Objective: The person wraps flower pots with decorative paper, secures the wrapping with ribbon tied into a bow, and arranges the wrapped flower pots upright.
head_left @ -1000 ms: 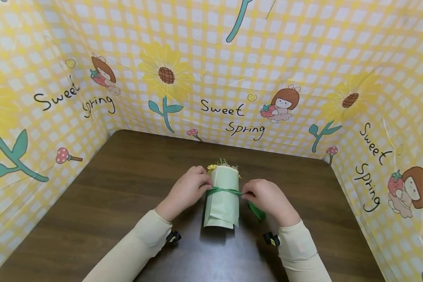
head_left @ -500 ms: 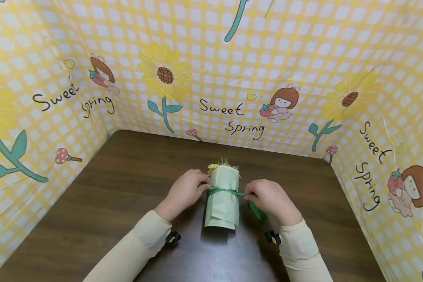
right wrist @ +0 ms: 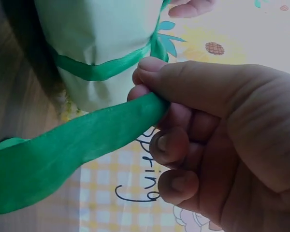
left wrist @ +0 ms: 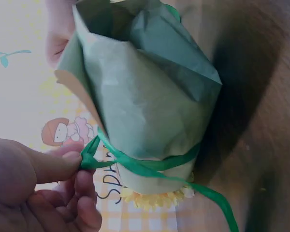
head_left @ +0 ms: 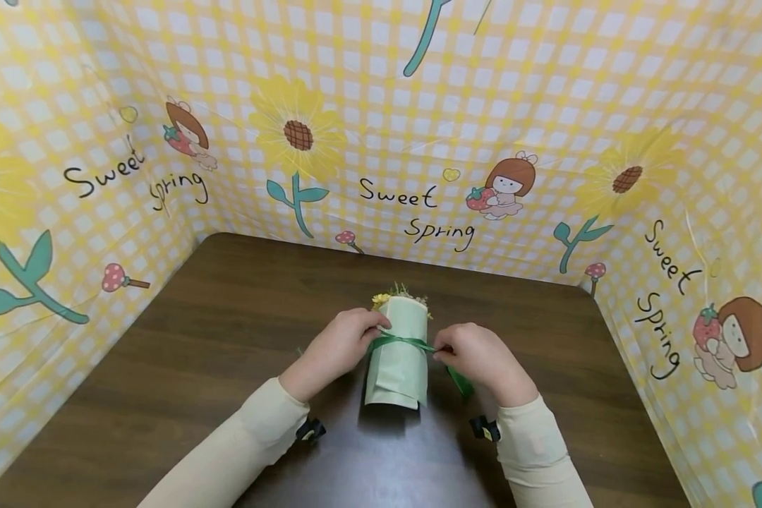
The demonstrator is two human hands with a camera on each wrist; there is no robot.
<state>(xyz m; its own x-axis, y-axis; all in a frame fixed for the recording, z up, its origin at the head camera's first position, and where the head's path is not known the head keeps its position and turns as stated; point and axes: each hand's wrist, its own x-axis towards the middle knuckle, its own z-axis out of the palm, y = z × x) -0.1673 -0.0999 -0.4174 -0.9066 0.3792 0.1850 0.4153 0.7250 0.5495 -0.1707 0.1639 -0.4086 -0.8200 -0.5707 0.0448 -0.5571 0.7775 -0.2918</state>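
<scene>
A bouquet wrapped in pale green paper [head_left: 398,374] lies in the middle, with yellow flowers [head_left: 381,301] and green sprigs at its far end. Round its waist runs a green ribbon [head_left: 401,340], crossed over itself in the left wrist view. My left hand [head_left: 339,346] is at the bouquet's left edge, pinching a folded bit of ribbon [left wrist: 88,157] between thumb and fingers. On the other side, my right hand [head_left: 482,358] pinches the ribbon between thumb and forefinger. A broad ribbon tail [right wrist: 82,140] trails from that pinch; another loose tail [left wrist: 215,195] shows in the left wrist view.
The bouquet rests on a dark brown wooden table [head_left: 248,282]. A yellow checked cloth [head_left: 381,127] with printed flowers and figures stands round its back and sides. Black wrist devices [head_left: 311,429] sit at both cuffs.
My left hand has shifted slightly right, its fingers now overlapping the bouquet's left edge. The right hand drew outward a little, then came back left. The bouquet has moved slightly left.
</scene>
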